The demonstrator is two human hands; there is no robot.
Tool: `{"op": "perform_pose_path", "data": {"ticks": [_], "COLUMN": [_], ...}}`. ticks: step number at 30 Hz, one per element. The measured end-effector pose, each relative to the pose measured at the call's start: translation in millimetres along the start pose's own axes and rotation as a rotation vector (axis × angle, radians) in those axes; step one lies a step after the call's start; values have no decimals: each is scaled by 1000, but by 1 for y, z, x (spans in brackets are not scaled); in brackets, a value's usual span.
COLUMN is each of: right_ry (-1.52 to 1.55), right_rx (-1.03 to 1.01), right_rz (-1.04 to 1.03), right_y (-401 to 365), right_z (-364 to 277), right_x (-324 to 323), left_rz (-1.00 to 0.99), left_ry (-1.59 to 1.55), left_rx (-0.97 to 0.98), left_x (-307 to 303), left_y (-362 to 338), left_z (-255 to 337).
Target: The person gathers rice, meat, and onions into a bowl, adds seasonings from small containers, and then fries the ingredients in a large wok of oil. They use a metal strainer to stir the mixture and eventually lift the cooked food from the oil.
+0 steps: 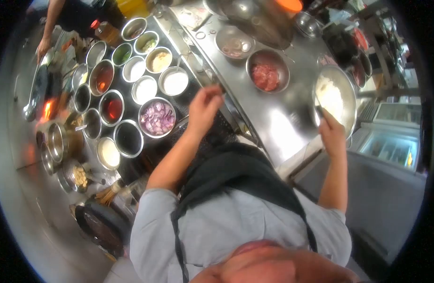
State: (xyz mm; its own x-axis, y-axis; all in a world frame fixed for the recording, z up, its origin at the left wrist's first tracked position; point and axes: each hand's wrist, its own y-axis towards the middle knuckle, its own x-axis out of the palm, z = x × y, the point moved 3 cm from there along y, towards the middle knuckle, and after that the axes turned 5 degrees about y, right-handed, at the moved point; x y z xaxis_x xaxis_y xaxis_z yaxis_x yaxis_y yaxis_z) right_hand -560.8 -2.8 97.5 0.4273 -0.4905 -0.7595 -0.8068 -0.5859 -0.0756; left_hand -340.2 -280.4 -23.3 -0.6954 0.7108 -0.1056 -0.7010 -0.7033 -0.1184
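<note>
My left hand [206, 106] is raised over the gap between the two counters, right of a bowl of chopped purple onion [157, 117]. Its fingers are curled together, and whether anything is between them is too blurred to tell. My right hand [332, 131] grips the dark handle of a utensil [319, 110] at the near left rim of a large metal bowl [350, 107]. White food [330, 95] fills much of that bowl, and the utensil's far end reaches down beside it. A smaller bowl of raw red meat [265, 77] stands to the left on the steel counter [240, 70].
Many metal bowls with sauces, white powders and a dark liquid [128, 138] crowd the left side. Flames [49, 109] show by a wok at far left, near another person's hand [44, 48]. A dark pan [99, 224] lies lower left; a glass-lidded freezer [389, 141] stands right.
</note>
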Motion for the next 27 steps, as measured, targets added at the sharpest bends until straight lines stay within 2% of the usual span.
{"op": "perform_pose_path", "data": {"ticks": [2, 4, 7, 10, 11, 14, 15, 17, 18, 19, 21, 23, 24, 25, 26, 27], "right_ry": [333, 389, 510, 513, 539, 581, 604, 566, 502, 450, 456, 344, 289, 267, 332, 494], "right_rx": [344, 321, 222, 20, -24, -173, -120, -301, -360, -362, -539, -872, -974, -1336, -1436, -1844], "right_rz": [-136, -185, -378, -705, -790, -1237, -1390, -1570, -1598, -1731, -1832, -1779, -1874, -1624, -1624, -1289], "right_y": [-9, -14, -19, -6, -1, -22, -51, -110, -133, -163, -247, -342, -396, -448, -503, -553], "right_z": [-14, -30, -46, -73, -86, -171, -217, -292, -319, -353, -412, -470, -495, -519, -536, -550], "right_x": [-10, -13, 5, 61, 91, 194, 224, 285, 325, 353, 399, 434, 444, 462, 475, 500], "left_rz": [-150, -172, -111, 66, 137, 354, 459, 646, 756, 866, 1010, 1189, 1266, 1307, 1403, 1496], "left_ry": [-57, -97, -255, -147, -126, -157, -205, -246, -228, -218, -189, -455, -492, -491, -513, -537], "left_rx": [-9, -148, -229, -251, -183, -71, -59, -46, -74, -107, -85, -101, -114, -109, -124, -139], "left_x": [-11, -29, -61, -105, -115, -132, -136, -139, -139, -136, -124, -105, -98, -89, -78, -71], "left_y": [-47, -97, -158, -218, -241, -309, -334, -389, -417, -441, -489, -531, -549, -562, -575, -586], "left_z": [-31, -35, -52, -33, -30, -46, -54, -62, -65, -67, -79, -90, -86, -86, -88, -91]}}
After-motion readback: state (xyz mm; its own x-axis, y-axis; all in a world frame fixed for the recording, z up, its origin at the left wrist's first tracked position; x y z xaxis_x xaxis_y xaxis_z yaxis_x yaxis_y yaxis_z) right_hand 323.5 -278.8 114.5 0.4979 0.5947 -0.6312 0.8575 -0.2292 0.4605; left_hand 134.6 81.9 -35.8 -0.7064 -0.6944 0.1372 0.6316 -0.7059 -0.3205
